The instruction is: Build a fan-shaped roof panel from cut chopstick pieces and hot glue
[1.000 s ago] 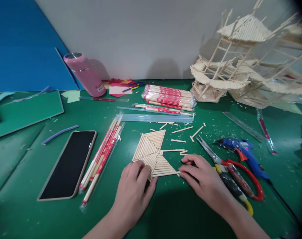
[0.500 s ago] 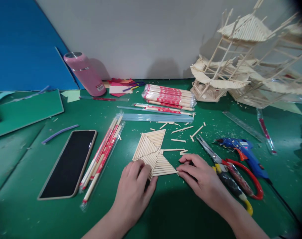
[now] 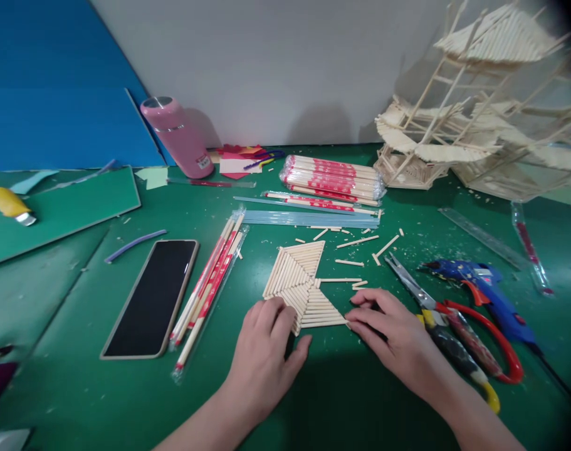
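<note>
Left fingers (image 3: 265, 311) apart on the stick panel (image 3: 298, 275); right fingers (image 3: 366, 317) pinch its corner; bottle label (image 3: 204, 162) unreadable.

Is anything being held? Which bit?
The left hand touches the stick panel at its near edge; the right hand is at its near right corner. Whether either grips can't be told.

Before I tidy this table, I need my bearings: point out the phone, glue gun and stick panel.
Phone (image 3: 150, 299): head view, middle of its dark screen.
Glue gun (image 3: 499, 297): head view, on its blue body.
Stick panel (image 3: 298, 277): head view, its upper face.
</note>
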Available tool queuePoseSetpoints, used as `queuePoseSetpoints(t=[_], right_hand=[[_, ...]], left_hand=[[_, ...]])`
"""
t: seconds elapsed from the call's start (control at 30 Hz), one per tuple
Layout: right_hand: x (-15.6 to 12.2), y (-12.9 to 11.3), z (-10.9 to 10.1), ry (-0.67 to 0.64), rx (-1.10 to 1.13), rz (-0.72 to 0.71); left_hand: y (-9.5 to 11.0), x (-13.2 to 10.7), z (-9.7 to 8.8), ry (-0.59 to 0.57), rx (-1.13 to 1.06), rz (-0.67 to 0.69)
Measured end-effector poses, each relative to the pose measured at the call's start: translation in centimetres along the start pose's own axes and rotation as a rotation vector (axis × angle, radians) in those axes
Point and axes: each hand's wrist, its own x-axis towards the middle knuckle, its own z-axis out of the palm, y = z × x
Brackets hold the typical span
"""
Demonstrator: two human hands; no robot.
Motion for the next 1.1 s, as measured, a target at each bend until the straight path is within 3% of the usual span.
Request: queuePoseSetpoints(t=[1.1], right_hand=[[0.25, -0.62, -0.18, 0.003, 0.019, 0.012]], left_hand=[[0.10, 0.37, -0.30, -0.007, 0.003, 0.016]])
